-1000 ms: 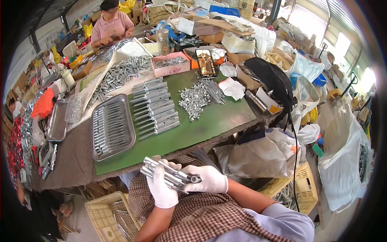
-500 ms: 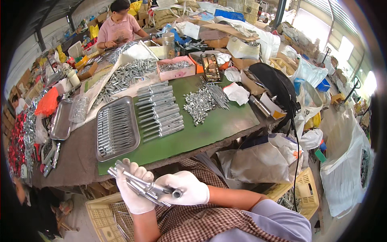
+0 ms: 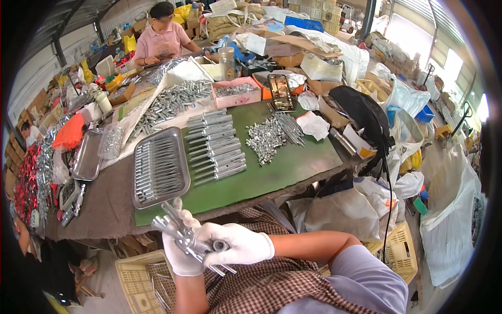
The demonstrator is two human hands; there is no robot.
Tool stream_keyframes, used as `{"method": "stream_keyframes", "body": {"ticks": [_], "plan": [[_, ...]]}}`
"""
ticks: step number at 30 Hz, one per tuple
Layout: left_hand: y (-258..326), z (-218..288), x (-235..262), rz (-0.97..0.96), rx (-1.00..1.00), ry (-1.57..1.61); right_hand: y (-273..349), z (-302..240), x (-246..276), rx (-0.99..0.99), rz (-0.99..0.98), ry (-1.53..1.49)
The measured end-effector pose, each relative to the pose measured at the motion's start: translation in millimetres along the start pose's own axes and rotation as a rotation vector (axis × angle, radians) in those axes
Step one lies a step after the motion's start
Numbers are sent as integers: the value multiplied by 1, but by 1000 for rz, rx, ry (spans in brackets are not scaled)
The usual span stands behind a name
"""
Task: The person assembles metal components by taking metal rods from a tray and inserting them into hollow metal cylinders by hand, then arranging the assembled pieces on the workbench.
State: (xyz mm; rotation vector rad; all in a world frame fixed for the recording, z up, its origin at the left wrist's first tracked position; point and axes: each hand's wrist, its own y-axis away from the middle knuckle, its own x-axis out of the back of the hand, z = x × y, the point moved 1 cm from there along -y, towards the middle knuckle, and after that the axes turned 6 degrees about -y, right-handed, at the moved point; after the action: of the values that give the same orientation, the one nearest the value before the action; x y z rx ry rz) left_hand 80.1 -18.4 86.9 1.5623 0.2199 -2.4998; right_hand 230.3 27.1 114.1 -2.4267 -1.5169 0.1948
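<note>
White gloves cover both my hands, which meet in front of my checked apron at the table's near edge. My left hand [image 3: 180, 256] is closed around several shiny metal tubes [image 3: 170, 224] with thin rods among them. From the right, my right hand [image 3: 238, 244] closes on the same bundle, and one tube's round open end shows by its thumb. Just beyond lies a steel tray [image 3: 186, 180] with a row of slim metal rods. Beside it on the green mat [image 3: 293, 157] rests a stack of tube-and-rod pieces [image 3: 217, 146]. Gloves hide part of the bundle.
Small metal fittings [image 3: 264, 138] form a pile on the mat. Behind are a pink box [image 3: 238, 94], a phone [image 3: 280, 93] and a heap of metal tubes [image 3: 172, 102]. A black bag [image 3: 361, 112] lies right; yellow crates [image 3: 141, 288] stand below. Another person [image 3: 162, 39] sits across.
My right hand has shifted over the bundle and the tubes have turned in my grip, with rod ends now sticking out below. The whole view has moved slightly.
</note>
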Motion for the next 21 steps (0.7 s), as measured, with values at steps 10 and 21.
{"method": "stream_keyframes", "body": {"ticks": [10,21], "plan": [[0,-1,8,105,-15,-91,-14,9,17,-221,-349,-215],[12,51,25,149,-20,-230,25,-12,37,11,-274,941]]}}
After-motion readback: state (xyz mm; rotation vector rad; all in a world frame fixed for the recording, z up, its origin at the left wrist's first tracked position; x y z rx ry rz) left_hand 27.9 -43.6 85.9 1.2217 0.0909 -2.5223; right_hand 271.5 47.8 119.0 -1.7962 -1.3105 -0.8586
